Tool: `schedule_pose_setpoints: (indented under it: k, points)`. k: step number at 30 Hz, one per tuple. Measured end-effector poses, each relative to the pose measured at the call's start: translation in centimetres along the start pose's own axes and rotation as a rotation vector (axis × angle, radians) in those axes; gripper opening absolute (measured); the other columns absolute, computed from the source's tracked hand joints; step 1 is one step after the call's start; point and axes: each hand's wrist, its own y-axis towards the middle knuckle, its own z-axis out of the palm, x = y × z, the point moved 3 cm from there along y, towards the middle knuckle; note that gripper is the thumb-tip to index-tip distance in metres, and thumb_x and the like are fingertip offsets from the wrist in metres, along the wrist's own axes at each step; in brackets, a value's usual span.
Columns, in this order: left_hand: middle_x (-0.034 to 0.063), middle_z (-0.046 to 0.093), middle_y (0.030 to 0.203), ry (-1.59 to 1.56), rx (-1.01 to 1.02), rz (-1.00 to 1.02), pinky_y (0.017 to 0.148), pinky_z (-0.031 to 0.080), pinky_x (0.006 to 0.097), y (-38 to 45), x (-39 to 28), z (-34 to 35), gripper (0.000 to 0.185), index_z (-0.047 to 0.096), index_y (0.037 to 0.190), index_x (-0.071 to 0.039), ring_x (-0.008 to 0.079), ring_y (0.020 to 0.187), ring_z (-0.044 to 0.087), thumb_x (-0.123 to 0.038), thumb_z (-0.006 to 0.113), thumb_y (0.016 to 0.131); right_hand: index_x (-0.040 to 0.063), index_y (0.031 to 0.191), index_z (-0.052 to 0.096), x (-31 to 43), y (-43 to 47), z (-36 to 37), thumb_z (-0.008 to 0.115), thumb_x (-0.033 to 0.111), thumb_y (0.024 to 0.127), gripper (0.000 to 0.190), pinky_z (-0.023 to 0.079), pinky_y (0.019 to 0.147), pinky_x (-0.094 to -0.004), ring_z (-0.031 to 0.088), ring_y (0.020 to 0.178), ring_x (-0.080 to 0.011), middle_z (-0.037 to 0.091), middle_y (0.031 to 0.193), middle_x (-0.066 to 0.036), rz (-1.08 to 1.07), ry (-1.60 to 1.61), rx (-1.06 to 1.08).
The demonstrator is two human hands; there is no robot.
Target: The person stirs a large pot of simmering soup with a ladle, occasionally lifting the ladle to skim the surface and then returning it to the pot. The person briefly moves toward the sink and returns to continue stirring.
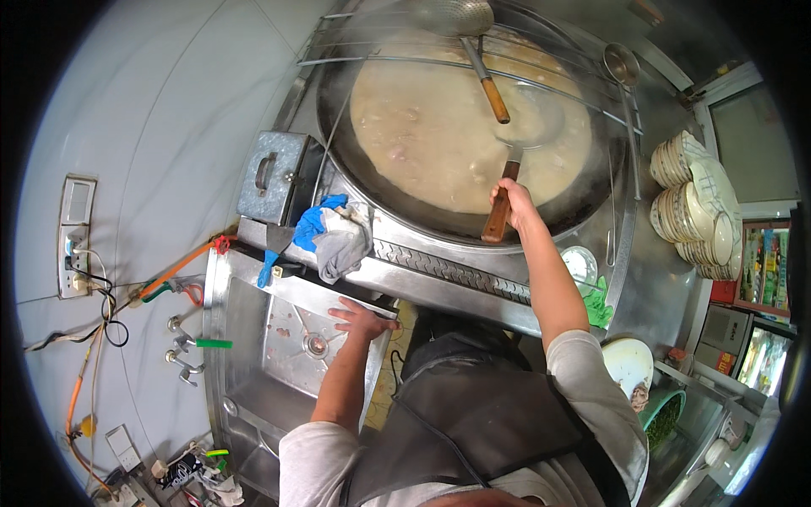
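Observation:
My right hand (515,200) is closed around the wooden handle (504,206) of a large round strainer or ladle (535,117). Its head sits partly sunk in a cloudy pale broth (431,139), so its exact kind is hard to tell. The broth fills a very wide dark wok (345,149) set in a steel stove, and lumps of food show at the surface. My left hand (361,320) rests with fingers spread on the rim of a steel sink (291,355). Nothing is held in it.
A wire rack (431,61) spans the wok's far side, bearing a perforated skimmer (459,18). A ladle (622,66) lies at its right. Cloths (345,237) and a metal box (272,177) sit left. Stacked bowls (687,212) and a white plate (627,367) stand right.

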Motion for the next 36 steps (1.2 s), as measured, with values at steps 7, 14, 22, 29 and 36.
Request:
schedule_pose_setpoints:
  k: [7,14,22,29,36]
  points:
    - [0.0337,-0.031,0.144,-0.006,0.001,0.024,0.111,0.016,0.0613,-0.2,-0.3,-0.6,0.158,-0.031,0.141,-0.007,0.0589,0.136,-0.008,-0.039,0.092,0.048,0.005,0.081,0.052,0.3,4.0,5.8,0.049,0.015,0.090,0.014,0.051,0.060,-0.0328,0.058,0.061,-0.0201,0.057,0.066,-0.008,0.045,-0.069,0.225]
    - [0.0331,-0.032,0.144,-0.021,0.013,0.021,0.112,0.015,0.0610,-0.4,0.0,-0.4,0.158,-0.031,0.141,-0.007,0.0581,0.136,-0.009,-0.039,0.092,0.048,0.010,0.074,0.051,-2.1,2.9,9.3,0.048,0.025,0.092,0.024,0.045,0.058,-0.0270,0.054,0.057,-0.0155,0.054,0.063,-0.002,0.101,-0.162,0.394]
    - [0.0314,-0.032,0.145,0.004,0.006,0.014,0.112,0.015,0.0611,0.0,0.1,0.0,0.160,-0.030,0.141,-0.008,0.0575,0.136,-0.007,-0.042,0.093,0.046,0.012,0.076,0.054,-1.2,-2.7,5.5,0.052,0.029,0.090,0.023,0.043,0.059,-0.0216,0.051,0.059,-0.0092,0.053,0.066,0.002,0.198,-0.320,0.473]
    - [0.0310,-0.033,0.145,0.034,-0.014,0.033,0.112,0.016,0.0607,0.1,0.2,0.1,0.159,-0.031,0.141,-0.008,0.0582,0.136,-0.008,-0.043,0.093,0.047,0.002,0.096,0.057,-2.4,-9.1,-0.5,0.058,0.024,0.090,0.023,0.046,0.053,-0.0236,0.054,0.062,-0.0078,0.057,0.075,0.000,0.293,-0.209,0.455]
    - [0.0291,-0.032,0.145,0.060,0.007,-0.033,0.111,0.020,0.0614,-0.5,-0.5,-0.1,0.160,-0.034,0.140,-0.011,0.0571,0.137,-0.004,-0.042,0.093,0.047,0.003,0.101,0.056,-3.8,-16.2,-6.6,0.056,0.022,0.091,0.021,0.048,0.053,-0.0215,0.055,0.062,-0.0063,0.056,0.076,0.002,0.284,-0.062,0.384]
